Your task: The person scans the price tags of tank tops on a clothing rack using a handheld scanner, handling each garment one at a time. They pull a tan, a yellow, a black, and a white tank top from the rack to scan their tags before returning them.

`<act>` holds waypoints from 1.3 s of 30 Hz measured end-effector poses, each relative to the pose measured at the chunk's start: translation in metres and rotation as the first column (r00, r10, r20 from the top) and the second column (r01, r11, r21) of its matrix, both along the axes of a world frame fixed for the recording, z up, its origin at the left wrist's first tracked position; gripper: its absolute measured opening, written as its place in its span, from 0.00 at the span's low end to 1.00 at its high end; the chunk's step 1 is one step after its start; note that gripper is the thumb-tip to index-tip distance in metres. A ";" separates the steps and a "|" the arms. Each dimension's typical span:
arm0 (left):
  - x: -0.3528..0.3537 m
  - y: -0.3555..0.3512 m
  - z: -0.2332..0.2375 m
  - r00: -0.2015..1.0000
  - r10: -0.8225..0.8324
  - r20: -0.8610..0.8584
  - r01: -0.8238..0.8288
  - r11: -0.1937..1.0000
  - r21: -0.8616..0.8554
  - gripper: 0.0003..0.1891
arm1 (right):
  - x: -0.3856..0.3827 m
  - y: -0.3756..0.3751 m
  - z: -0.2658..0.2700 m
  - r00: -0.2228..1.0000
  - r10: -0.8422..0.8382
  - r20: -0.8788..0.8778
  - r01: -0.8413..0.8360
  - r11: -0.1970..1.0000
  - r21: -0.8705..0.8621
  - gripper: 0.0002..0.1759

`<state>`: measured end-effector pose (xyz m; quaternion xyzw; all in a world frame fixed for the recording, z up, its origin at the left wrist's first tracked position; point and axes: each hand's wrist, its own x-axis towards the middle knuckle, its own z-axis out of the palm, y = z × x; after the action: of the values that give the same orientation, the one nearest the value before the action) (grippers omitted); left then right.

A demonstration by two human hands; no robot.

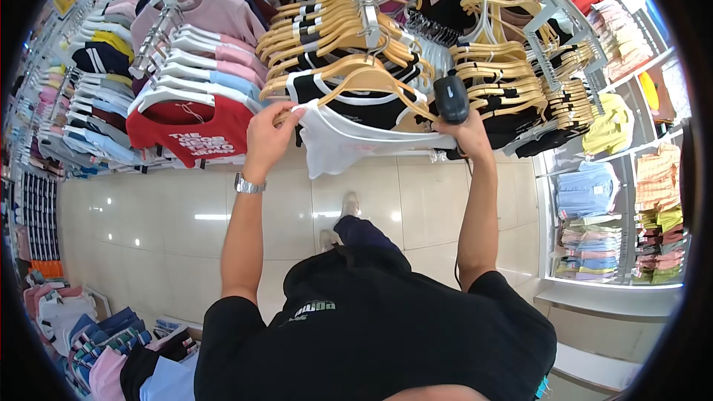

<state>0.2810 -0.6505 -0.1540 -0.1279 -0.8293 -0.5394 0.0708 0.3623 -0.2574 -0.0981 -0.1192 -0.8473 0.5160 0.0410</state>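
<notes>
A white tank top hangs on a light wooden hanger at the front of the rack. My left hand is closed, its fingers pinching the shoulder strap near the hanger's left end. At the other side my right hand is closed around a black handheld scanner, its head pointing up. Fingers of that hand also touch the right edge of the tank top. A dark cord trails down along my right forearm. Behind the white top, a black top with white trim hangs close.
Wooden hangers crowd the rack's right arm. To the left, white hangers carry pastel shirts and a red shirt. Shelves with folded clothes and a blue shirt stand at the right. Stacked garments lie at lower left, beside the tiled floor.
</notes>
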 end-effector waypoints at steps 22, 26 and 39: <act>-0.028 -0.053 -0.073 0.761 -0.549 0.345 0.230 0.727 0.647 0.23 | 0.001 0.042 -0.077 0.997 -0.034 -0.068 -0.018 0.763 -0.647 0.14; -0.027 -0.038 -0.080 0.817 -0.520 0.249 0.175 0.635 0.752 0.25 | 0.005 0.042 -0.084 0.995 -0.048 -0.086 0.001 0.880 -0.475 0.21; -0.018 -0.026 -0.051 0.991 -0.055 0.119 0.021 0.962 0.273 0.16 | -0.006 0.025 -0.027 0.988 0.149 -0.038 -0.145 0.985 0.090 0.17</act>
<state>0.2632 -0.6766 -0.2049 -0.0987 -0.7477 -0.6562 0.0251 0.3558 -0.2323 -0.1248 -0.0431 -0.8743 0.4828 0.0270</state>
